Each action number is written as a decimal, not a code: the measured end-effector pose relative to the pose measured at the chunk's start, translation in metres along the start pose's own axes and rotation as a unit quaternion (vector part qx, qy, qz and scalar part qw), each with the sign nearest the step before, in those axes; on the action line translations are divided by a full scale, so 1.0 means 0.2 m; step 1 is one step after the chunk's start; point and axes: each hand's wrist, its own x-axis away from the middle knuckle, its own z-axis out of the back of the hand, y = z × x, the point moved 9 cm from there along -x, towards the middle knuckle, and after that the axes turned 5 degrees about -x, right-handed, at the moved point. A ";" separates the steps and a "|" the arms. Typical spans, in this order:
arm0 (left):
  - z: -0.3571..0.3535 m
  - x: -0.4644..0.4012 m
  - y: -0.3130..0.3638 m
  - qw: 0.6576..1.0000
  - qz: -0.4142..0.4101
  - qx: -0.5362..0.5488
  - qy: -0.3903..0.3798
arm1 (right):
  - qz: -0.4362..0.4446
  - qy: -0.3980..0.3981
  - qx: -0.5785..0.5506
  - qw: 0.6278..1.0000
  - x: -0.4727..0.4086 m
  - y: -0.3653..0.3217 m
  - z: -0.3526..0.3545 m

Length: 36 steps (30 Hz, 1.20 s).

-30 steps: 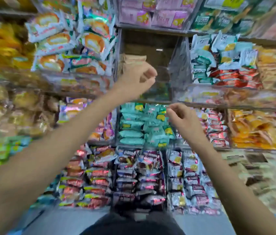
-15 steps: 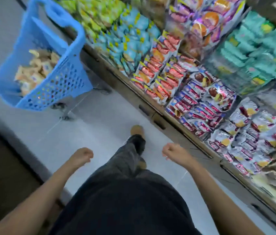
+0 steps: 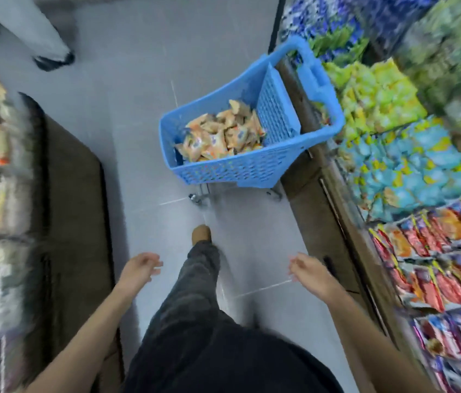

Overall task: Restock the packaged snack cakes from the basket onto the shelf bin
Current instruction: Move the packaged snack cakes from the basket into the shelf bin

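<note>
We're facing the blue basket (image 3: 240, 168) on the floor ahead, snack cakes (image 3: 221, 134) heaped inside. Our left hand (image 3: 138, 269) and right hand (image 3: 307, 272) hang empty, fingers loose. Plenty left to carry; the shelf bin is out of sight.

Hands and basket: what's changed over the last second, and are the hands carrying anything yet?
A second ago both hands were raised at the shelf bin. The person has since turned and come toward the blue basket, now straight ahead. The left hand and right hand have dropped low and loosened from curled to relaxed. Both hold nothing, as before. The snack cakes still lie piled in the basket.
</note>
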 end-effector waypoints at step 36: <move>-0.21 -1.73 1.45 0.965 -0.233 0.111 -0.042 | -0.014 -0.084 -0.029 0.996 -1.89 -1.54 -0.32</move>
